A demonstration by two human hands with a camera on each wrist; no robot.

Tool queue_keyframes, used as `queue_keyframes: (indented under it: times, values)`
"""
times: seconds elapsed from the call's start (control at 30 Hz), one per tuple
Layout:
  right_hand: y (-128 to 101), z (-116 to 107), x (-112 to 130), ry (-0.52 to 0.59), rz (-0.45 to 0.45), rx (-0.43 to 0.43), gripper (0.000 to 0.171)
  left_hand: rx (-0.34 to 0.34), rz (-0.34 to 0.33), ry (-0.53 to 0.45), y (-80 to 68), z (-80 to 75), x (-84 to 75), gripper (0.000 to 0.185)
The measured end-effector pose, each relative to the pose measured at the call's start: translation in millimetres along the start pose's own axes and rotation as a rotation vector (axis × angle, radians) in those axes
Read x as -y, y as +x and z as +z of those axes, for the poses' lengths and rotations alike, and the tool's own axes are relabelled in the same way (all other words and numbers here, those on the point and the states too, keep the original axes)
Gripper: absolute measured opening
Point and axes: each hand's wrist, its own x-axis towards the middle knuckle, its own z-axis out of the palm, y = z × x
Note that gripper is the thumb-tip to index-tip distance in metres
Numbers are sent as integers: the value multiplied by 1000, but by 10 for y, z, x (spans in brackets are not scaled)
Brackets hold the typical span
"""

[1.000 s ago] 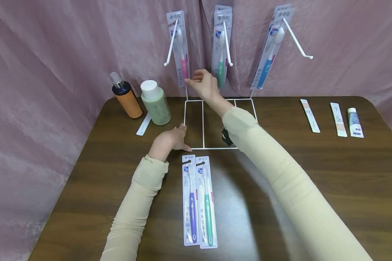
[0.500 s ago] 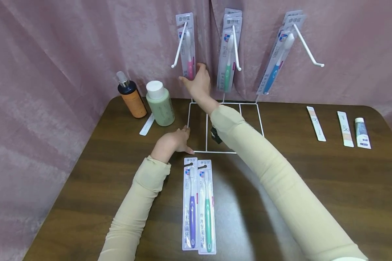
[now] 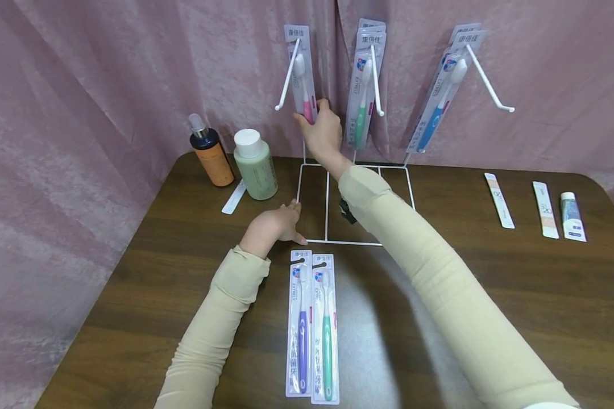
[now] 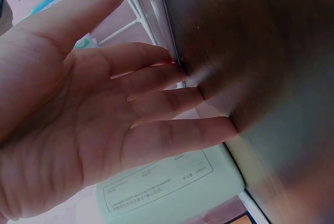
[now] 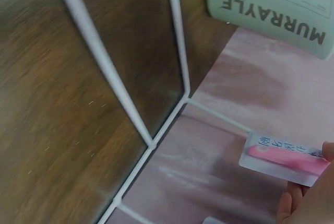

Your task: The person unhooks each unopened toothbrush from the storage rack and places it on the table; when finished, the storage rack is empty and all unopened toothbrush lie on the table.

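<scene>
My right hand [image 3: 324,133] holds the lower end of a packaged pink toothbrush [image 3: 307,85], which hangs from the left hook of a white wire rack. In the right wrist view, thumb and fingers lie on either side of the pack [image 5: 284,156]. My left hand [image 3: 272,226], fingers straight, has its fingertips at the left side of the rack's base [image 3: 327,210]. The left wrist view shows these fingertips [image 4: 229,126] against the dark tabletop. Packs with a green toothbrush [image 3: 360,113] and a blue toothbrush [image 3: 432,125] hang from the other hooks.
Packaged purple [image 3: 302,341] and green [image 3: 327,346] toothbrushes lie side by side in front of the rack. A green bottle [image 3: 256,170] and an orange spray bottle [image 3: 215,162] stand left. Two narrow sachets [image 3: 499,200] and a tube [image 3: 572,218] lie right. Behind hangs a pink curtain [image 3: 184,68].
My right hand has gone from pinching the pink toothbrush pack's bottom tip to a hold higher up, with fingers behind it. The left hand stays at the rack's base. The head view has shifted slightly.
</scene>
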Motion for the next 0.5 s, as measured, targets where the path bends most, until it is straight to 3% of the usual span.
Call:
queue_keyframes:
  times: [0.23, 0.5]
  values:
    - [-148, -115, -221, -4, -146, -16, 40, 18, -13, -10, -1, 4, -21, 93]
    - [-337, -246, -389, 93, -207, 115, 41, 19, -11, -2, -1, -11, -13, 92]
